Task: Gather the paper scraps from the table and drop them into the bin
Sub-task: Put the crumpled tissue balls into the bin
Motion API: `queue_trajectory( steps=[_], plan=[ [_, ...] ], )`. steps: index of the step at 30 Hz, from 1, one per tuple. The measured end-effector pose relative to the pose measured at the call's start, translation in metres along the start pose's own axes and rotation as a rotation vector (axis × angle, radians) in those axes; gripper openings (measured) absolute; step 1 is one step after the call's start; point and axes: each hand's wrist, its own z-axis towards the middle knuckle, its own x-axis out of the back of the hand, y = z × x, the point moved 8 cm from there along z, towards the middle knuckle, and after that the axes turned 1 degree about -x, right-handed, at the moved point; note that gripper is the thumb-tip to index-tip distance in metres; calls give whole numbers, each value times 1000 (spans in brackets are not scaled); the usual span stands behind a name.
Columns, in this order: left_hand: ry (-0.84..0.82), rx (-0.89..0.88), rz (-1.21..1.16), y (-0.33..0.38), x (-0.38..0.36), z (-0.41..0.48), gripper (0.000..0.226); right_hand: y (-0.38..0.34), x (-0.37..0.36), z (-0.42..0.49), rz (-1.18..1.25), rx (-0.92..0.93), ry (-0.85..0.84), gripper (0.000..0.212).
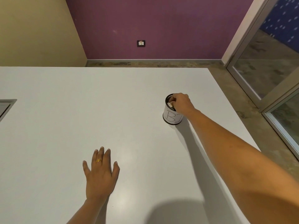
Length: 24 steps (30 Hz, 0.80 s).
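A small round bin (171, 116) with a dark rim and a white paper label stands on the white table (80, 102), right of centre. My right hand (182, 102) hovers over the bin's mouth, its fingers curled and pinched on a pale paper scrap (170, 104) just inside the rim. Near the front of the table my left hand (100, 172) lies flat, palm down, fingers spread, a gold ring on one finger. I see no loose scraps on the tabletop.
A grey recessed panel (6, 107) sits in the table at the left edge. The table's right edge runs diagonally beside a concrete floor (242, 101) and a glass door (267, 65). A purple wall with a socket (141, 43) lies beyond.
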Motion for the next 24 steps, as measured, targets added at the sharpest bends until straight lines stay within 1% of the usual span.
queue_trajectory(
  steps=[4,6,10,13,18,24],
  plan=[
    [0,-10,16,3,2,-1,61,5,1,4,85,-59,31,25],
    [-2,-5,21,2,2,-1,61,4,0,5,73,-69,30,27],
    [1,1,19,2,2,-1,60,0,-5,8,-29,-63,15,32],
    [-1,3,19,2,2,-1,61,1,-7,14,-62,-105,6,29],
    [-5,15,7,2,1,-1,62,4,-8,17,-22,-155,9,27],
    [-2,9,10,1,0,0,63,2,-3,14,30,-140,28,28]
  ],
)
